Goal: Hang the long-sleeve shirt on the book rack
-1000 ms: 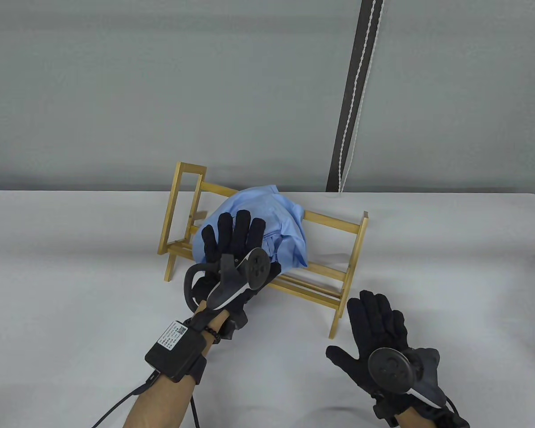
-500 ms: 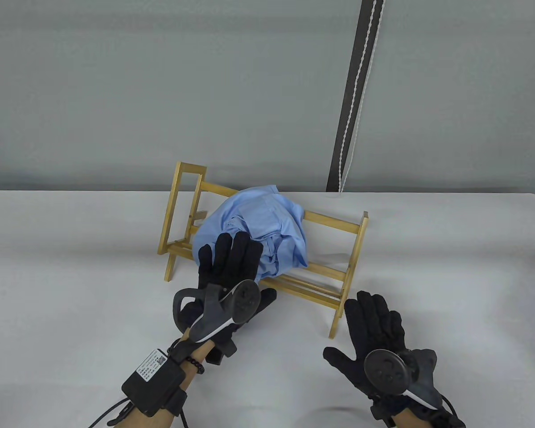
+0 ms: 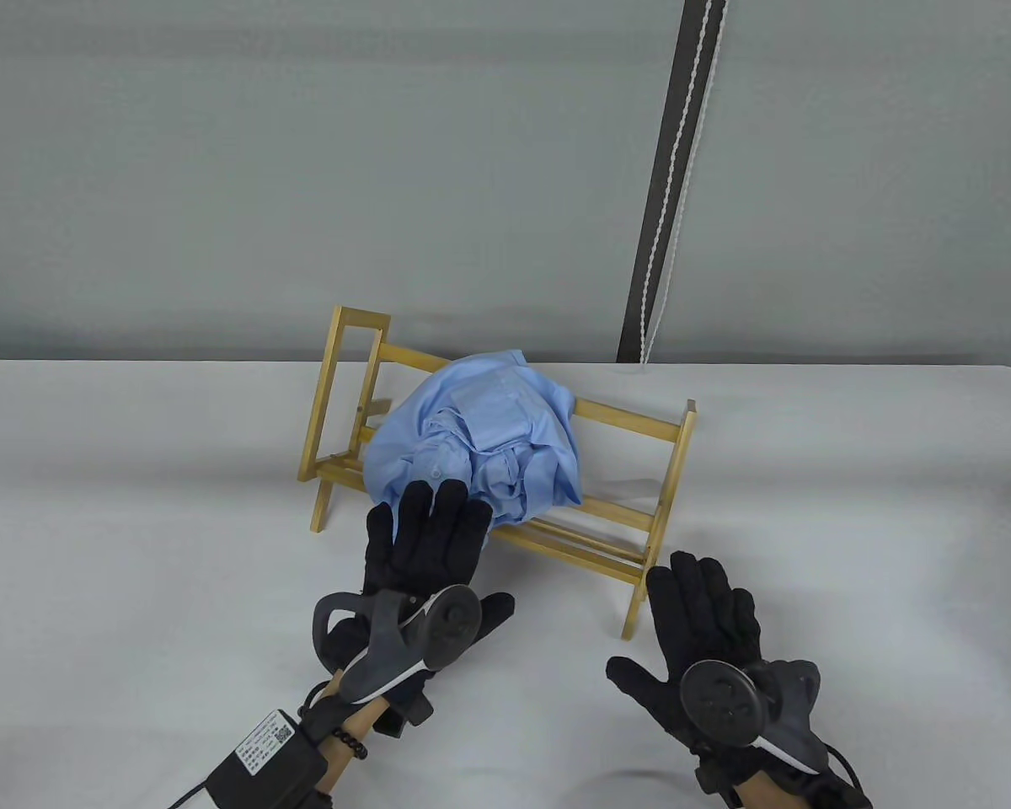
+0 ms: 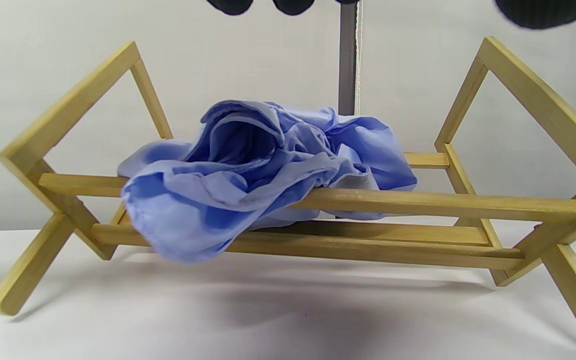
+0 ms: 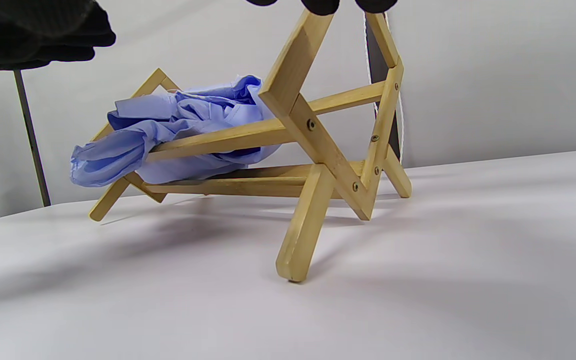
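Observation:
A crumpled light-blue long-sleeve shirt (image 3: 489, 438) lies bunched over the left-middle of a wooden book rack (image 3: 640, 430). It drapes over the front rail in the left wrist view (image 4: 248, 175) and shows in the right wrist view (image 5: 168, 130). My left hand (image 3: 425, 548) is open with fingers spread, just in front of the shirt and holding nothing. My right hand (image 3: 703, 624) is open, flat above the table by the rack's right front leg (image 3: 636, 602), empty.
The rack stands near the back of a white table (image 3: 135, 522). A grey wall rises behind it, with a dark vertical strip and white cord (image 3: 670, 185) at the right. The rack's leg stands close to my right hand in the right wrist view (image 5: 303, 235).
My left hand has let go of the shirt and drawn back toward me, off the rack. The shirt stays on the rack. My right hand has barely moved.

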### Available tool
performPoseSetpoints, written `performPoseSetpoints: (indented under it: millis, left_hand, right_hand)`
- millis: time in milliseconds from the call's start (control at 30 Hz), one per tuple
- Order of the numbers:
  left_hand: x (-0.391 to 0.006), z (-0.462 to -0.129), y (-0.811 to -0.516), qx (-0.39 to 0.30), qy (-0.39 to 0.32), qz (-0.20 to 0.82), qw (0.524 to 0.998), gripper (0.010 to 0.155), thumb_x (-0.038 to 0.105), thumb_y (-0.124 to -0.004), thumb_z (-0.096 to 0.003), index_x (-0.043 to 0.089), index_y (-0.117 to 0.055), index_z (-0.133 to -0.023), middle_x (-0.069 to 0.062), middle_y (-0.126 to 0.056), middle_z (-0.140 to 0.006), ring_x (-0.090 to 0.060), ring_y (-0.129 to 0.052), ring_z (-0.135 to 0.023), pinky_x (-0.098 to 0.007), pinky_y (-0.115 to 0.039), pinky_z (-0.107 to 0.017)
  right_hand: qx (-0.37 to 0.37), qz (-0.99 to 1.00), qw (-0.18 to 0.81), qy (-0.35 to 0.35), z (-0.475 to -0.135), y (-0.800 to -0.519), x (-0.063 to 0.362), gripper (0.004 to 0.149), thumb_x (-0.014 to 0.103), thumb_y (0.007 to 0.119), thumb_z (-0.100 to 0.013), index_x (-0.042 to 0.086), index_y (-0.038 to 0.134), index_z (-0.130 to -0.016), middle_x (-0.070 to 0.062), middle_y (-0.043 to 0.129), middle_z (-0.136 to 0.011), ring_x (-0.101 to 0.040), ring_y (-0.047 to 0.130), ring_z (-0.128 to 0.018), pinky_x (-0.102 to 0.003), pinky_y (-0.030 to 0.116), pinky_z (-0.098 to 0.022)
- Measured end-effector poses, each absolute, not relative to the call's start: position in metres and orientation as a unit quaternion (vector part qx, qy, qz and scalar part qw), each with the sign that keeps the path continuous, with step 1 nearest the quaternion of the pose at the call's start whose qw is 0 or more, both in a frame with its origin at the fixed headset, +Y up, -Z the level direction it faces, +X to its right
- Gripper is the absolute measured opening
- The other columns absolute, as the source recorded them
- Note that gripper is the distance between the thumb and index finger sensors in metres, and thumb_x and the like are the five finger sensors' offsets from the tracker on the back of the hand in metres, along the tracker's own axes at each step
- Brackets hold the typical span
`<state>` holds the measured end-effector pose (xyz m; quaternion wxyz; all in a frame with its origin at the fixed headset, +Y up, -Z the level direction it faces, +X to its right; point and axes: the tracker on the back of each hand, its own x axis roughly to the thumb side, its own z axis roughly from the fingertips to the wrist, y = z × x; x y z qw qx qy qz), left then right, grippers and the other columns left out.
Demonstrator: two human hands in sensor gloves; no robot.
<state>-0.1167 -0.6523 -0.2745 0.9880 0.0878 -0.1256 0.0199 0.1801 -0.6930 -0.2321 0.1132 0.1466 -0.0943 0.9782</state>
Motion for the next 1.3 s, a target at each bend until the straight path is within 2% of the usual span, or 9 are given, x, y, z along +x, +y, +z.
performPoseSetpoints:
  millis: [667,1300]
  left_hand:
    - [-0.138,-0.234,-0.673,0.067,-0.127,0.011,0.990,0.098,0.086,-0.056,-0.0366,0.042,-0.025,-0.119,0.007,-0.029,-0.136,-0.032,-0.039,-0.125,-0.055,-0.039,-0.085]
    - [-0.147,-0.226,-0.696,0.043,-0.121,0.036,0.991,0.098,0.086,-0.056,-0.0368,0.042,-0.025,-0.119,0.007,-0.029,-0.136,-0.032,-0.039,-0.124,-0.055,-0.040,-0.086]
  right_hand:
    - [0.143,0.980,0.103,-0.091,-0.233,-0.695,0.175,0.098,0.075,0.065,-0.046,0.012,0.034,-0.114,-0.024,0.036,-0.120,-0.050,0.036,-0.110,-0.067,0.037,-0.071]
    - [0.136,0.982,0.085,-0.099,-0.233,-0.697,0.172,0.098,0.074,0.065,-0.045,0.012,0.033,-0.114,-0.024,0.036,-0.119,-0.050,0.037,-0.109,-0.067,0.039,-0.071]
